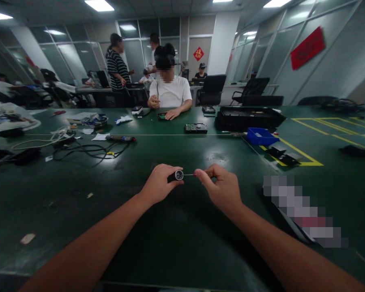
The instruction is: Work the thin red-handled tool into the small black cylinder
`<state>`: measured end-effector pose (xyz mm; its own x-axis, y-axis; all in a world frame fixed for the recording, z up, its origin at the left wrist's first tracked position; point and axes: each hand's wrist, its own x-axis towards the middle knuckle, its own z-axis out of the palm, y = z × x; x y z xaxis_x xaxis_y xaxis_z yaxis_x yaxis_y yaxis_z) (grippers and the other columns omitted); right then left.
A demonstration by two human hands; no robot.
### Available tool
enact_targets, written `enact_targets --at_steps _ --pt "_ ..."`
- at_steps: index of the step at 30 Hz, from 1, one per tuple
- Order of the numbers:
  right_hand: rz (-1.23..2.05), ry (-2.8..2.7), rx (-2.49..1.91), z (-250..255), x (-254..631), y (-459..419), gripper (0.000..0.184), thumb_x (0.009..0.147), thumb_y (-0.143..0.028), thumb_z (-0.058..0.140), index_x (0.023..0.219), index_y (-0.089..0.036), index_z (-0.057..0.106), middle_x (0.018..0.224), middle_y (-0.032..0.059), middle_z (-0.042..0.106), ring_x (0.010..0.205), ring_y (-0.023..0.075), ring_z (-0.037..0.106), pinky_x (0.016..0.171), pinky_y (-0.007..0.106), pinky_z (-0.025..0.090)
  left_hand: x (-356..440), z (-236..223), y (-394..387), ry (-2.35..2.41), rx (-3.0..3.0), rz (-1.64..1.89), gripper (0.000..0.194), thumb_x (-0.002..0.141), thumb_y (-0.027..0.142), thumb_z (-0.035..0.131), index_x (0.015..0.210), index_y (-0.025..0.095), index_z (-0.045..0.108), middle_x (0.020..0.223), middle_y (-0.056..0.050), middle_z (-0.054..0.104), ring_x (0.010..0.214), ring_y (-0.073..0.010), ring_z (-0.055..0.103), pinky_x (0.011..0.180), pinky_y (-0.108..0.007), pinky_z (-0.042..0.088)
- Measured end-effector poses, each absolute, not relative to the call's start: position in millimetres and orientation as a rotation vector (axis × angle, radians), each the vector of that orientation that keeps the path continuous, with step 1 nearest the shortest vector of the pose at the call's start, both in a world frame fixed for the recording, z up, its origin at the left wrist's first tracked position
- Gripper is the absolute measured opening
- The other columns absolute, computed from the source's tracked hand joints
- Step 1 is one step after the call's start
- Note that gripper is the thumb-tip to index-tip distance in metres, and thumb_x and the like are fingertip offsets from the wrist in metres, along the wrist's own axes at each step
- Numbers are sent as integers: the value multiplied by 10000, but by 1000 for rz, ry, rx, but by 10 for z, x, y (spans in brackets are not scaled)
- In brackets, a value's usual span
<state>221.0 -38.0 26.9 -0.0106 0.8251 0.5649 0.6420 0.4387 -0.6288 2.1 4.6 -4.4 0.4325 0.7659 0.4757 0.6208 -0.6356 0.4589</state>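
Observation:
My left hand [159, 183] is closed around a small black cylinder with a silver round end [177, 175], held just above the green table [182, 243]. My right hand [222, 185] is pinched on a thin metal rod or screwdriver bit [189, 174] with a red band near my fingers. The rod's tip points left and meets the cylinder's silver end. Both forearms reach in from the bottom edge.
Across the table a person in a white shirt [170, 92] sits with hands by a circuit board. A hard drive [196, 128], a blue bin [260, 136], a black tray [249, 117], cables [88, 151] and a screwdriver [121, 138] lie further off. Other people stand behind.

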Motion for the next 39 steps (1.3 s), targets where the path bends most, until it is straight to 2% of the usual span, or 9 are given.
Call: enact_targets --at_steps 2,4,6,9,12,16,21,30,39 --pt "242 -1760 -1236 273 2206 -394 258 924 -411 611 764 -210 632 609 -13 625 526 135 565 520 267 395 24 -47 43 1223 2468 988 382 832 313 778 1192 243 672 1119 -27 733 1050 -239 641 951 -426 463" --pt "286 -1798 -1167 271 2201 -408 168 964 -334 543 964 -202 647 733 11 684 638 154 635 595 274 448 19 -56 47 1230 2460 998 381 832 302 778 1194 243 672 1120 -29 733 1051 -239 641 945 -422 465" --pt "327 -1832 -1105 271 2200 -419 180 980 -269 487 1077 -200 621 837 32 709 728 168 665 656 287 473 10 -67 56 1232 2456 1006 385 833 295 777 1200 246 670 1129 -28 732 1059 -239 639 942 -420 466" --pt "360 -1870 -1074 267 2198 -428 183 986 -281 481 986 -216 652 882 42 717 786 187 673 707 312 485 2 -77 63 1223 2462 991 388 832 291 778 1202 251 670 1138 -23 731 1065 -238 640 949 -423 462" --pt "534 -1711 -1086 239 2172 -407 193 977 -351 524 1013 -224 665 896 48 726 813 202 687 731 331 514 9 -72 56 1228 2460 989 379 830 292 779 1191 245 674 1125 -30 735 1052 -242 646 939 -424 465" --pt "896 -1293 -1007 174 2142 -291 263 918 -452 607 975 -204 675 838 40 699 773 191 676 764 352 553 16 -35 45 1213 2462 1043 364 846 288 761 1196 242 670 1142 -43 731 1069 -244 645 946 -429 467" --pt "1232 -953 -945 122 2222 -104 330 847 -525 668 831 -196 651 706 5 620 645 158 614 722 378 587 9 18 61 1278 2593 1020 364 856 303 750 1210 285 666 1172 -26 717 1105 -257 624 1048 -518 374" --pt "795 -1299 -1043 143 2189 -221 306 967 -483 518 949 -195 621 817 33 666 717 173 652 723 354 540 9 -38 70 1258 2527 997 372 835 320 774 1188 257 676 1144 -32 734 1076 -248 637 962 -454 433" --pt "664 -1468 -1100 175 2162 -315 256 989 -427 503 1032 -202 617 859 52 714 791 197 703 750 345 546 29 -15 53 1269 2482 979 376 846 325 763 1202 247 668 1150 -31 733 1077 -245 639 959 -436 443"
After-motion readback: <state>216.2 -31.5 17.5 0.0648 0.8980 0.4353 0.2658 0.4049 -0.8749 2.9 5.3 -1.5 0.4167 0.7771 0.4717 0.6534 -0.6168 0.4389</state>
